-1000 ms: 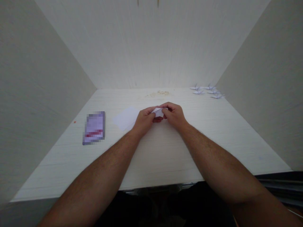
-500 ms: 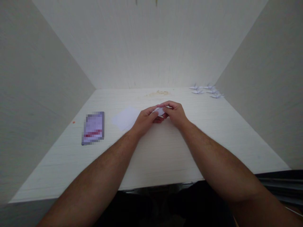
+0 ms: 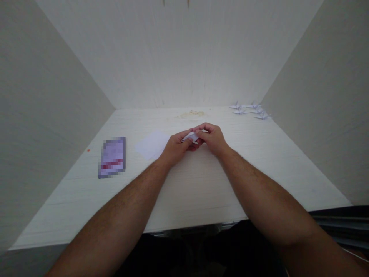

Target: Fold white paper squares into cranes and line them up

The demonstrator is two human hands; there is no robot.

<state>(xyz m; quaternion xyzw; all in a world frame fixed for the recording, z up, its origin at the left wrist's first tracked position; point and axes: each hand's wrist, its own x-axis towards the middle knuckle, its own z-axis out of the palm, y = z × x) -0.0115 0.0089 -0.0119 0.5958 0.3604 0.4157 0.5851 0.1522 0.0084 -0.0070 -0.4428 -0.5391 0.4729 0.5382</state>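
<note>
A small piece of folded white paper (image 3: 190, 136) is held between my two hands above the middle of the table. My left hand (image 3: 179, 145) grips its left side, thumb on top and fingers beneath. On the other side my right hand (image 3: 211, 137) pinches it, with the index finger arched over the far edge. Fingers cover part of the paper, so its full shape is hidden. Just left of my left hand, flat white paper sheets (image 3: 152, 144) lie on the table.
Several folded paper cranes (image 3: 253, 109) stand at the back right of the white table (image 3: 198, 192). A blurred-out rectangular device (image 3: 113, 157) lies on the left. Pale panels (image 3: 184, 57) enclose the back and both sides. A small orange bit (image 3: 88, 150) sits near the left edge.
The folded paper has been turned slightly between the fingers and now shows a longer point toward the left. Both hands stay in nearly the same place.
</note>
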